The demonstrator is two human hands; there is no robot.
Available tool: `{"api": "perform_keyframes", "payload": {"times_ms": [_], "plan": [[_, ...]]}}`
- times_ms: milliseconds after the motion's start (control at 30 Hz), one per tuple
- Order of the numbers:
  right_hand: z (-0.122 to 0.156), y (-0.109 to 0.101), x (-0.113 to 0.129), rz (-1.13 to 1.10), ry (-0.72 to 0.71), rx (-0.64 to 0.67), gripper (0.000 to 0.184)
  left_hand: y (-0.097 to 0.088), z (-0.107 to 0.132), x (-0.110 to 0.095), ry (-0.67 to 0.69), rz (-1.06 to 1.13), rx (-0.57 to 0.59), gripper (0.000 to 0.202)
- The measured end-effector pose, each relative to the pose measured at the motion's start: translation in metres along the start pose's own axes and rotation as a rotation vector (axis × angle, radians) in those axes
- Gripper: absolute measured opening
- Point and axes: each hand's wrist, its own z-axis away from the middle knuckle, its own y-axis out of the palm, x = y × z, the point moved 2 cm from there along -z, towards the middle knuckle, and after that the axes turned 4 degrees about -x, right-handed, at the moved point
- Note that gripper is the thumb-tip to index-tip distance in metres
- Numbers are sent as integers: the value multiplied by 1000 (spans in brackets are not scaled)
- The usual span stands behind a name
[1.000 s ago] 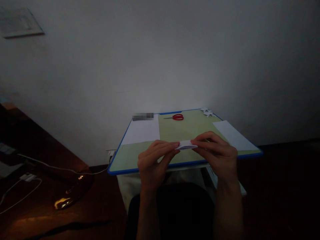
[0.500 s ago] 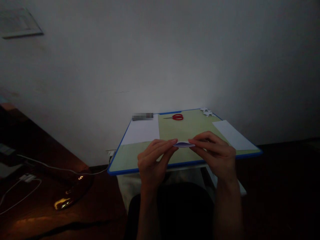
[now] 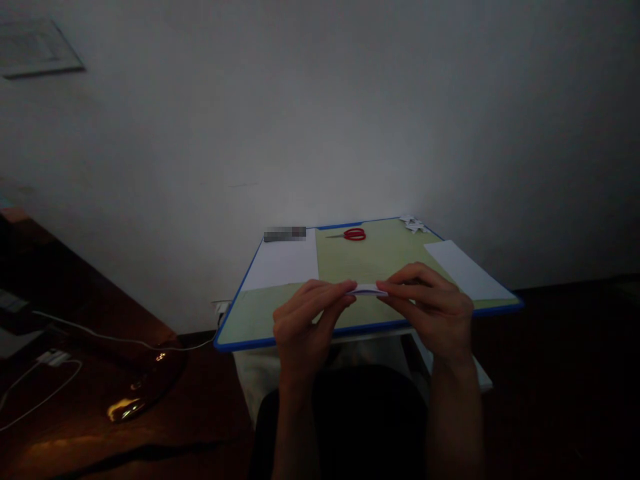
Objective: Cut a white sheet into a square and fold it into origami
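A small folded piece of white paper (image 3: 369, 290) is pinched between both my hands, just above the near part of a green board with a blue rim (image 3: 300, 337). My left hand (image 3: 306, 323) grips its left end with curled fingers. My right hand (image 3: 431, 310) grips its right end the same way. The paper now looks thin and flat, seen edge-on.
On the board lie a white sheet (image 3: 285, 261) at the far left, a white strip (image 3: 467, 270) at the right, red scissors (image 3: 353, 234) at the back and small folded paper pieces (image 3: 414, 224) in the far right corner. Cables (image 3: 60, 360) and a dark wooden surface are at the left.
The folded paper has been pressed flatter between my fingers; it looked thicker and more open a second ago. Both hands stayed almost in place.
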Motion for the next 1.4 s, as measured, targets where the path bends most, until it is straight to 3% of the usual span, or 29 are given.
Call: {"api": "perform_keyframes", "payload": {"times_ms": [333,567,733,1067,1400], "plan": [[3,-2,-1,-64,28,80,41,-2,2,0,4,-2,23,28],[5,2,3,-85,64,129,51,-4,3,-2,43,5,56,31],[3,6,8,-62,6,145,31,-2,2,-6,83,33,124,31],[5,5,9,-70,-21,81,35,-6,4,-1,56,8,74,30],[8,3,9,-62,23,172,44,-8,4,1,46,-20,41,31]]}}
